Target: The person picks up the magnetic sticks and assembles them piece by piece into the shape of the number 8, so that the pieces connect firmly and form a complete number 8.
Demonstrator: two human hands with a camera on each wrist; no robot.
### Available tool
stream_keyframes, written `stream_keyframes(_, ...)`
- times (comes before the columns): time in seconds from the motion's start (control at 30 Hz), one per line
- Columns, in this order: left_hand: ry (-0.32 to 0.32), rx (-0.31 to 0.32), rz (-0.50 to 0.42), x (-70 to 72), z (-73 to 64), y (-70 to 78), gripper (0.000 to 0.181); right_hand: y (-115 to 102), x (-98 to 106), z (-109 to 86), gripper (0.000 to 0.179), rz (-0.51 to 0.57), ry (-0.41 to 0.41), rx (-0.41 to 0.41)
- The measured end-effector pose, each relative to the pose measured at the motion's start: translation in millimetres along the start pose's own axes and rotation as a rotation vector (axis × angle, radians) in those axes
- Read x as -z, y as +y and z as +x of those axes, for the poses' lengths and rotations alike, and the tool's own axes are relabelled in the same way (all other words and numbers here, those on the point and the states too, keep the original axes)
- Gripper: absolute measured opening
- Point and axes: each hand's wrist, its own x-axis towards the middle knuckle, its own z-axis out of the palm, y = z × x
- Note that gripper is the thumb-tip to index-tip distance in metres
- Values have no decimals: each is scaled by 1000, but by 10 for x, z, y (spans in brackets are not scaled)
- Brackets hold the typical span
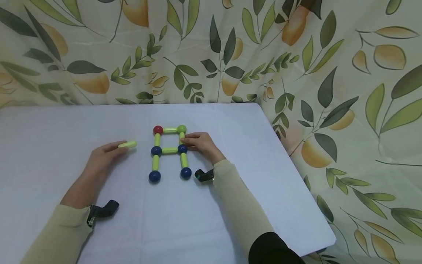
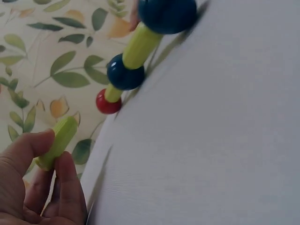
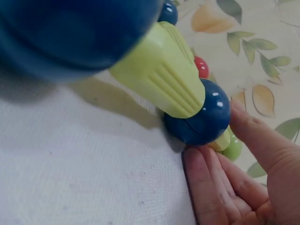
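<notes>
A ball-and-rod building frame [image 1: 169,150] lies on the white table, shaped like a square with two legs. Red ball [image 1: 158,130] and green ball [image 1: 181,128] form its far corners. The middle joints and leg ends are blue balls, linked by yellow-green rods. To its left, my left hand [image 1: 103,158] pinches a loose yellow-green rod [image 2: 61,140] between thumb and fingers, apart from the frame. My right hand [image 1: 203,146] holds the frame's right side, its fingertips around the right middle blue ball [image 3: 199,112] and the rod beyond, which they partly cover.
The white-covered table [image 1: 184,220] ends at a far edge and a slanting right edge. Leaf-patterned cloth [image 1: 329,110] hangs behind and to the right. A black wrist camera [image 1: 104,209] sits on the left wrist, another black camera [image 1: 203,176] on the right.
</notes>
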Motion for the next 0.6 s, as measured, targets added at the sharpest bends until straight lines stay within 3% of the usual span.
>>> stream_keyframes(0.23,34,69,-32,-70,-142,-79,73,-16,-59,8,49,-50,44,12)
stream_keyframes(0.37,43,69,-118,-110,-235,-135,71,-28,-94,19,47,-94,106,13)
stream_keyframes(0.6,11,79,-203,-198,-419,-185,61,-60,-131,30,44,-59,157,-16)
